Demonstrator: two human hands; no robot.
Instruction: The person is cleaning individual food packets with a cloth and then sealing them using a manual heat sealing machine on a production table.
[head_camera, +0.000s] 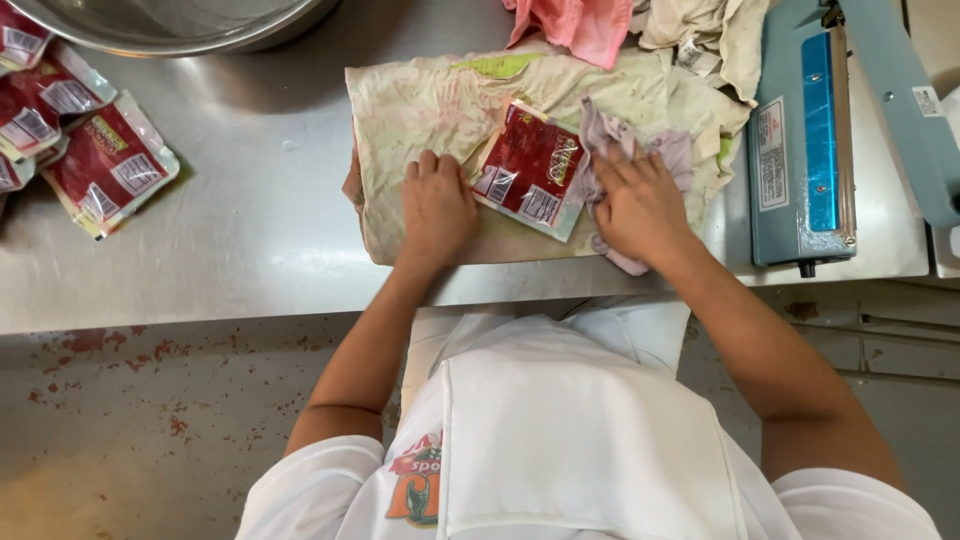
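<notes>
At the far left of the steel table you have a loose pile of red sauce packets, each with a clear sealed edge and a white label patch, lying well apart from your hands; the rim of a big metal bowl shows above them at the top edge. Moving right, a stained cream cloth is spread flat in front of you. Your left hand lies palm down on that cloth with the fingers together and stretched out flat, gripping nothing, the fingertips just beside the left edge of a single red packet. That packet lies tilted on the cloth between your two hands: a flat pouch, deep red, with a gold oval mark near its top, white label patches along its lower end and a clear border all round. Your right hand presses down on a crumpled pale purple rag at the packet's right edge, fingers spread and slightly bent over the rag. Above, a pink cloth and more cream rags are heaped. At the far right stands a blue heat sealer with its arm raised.
</notes>
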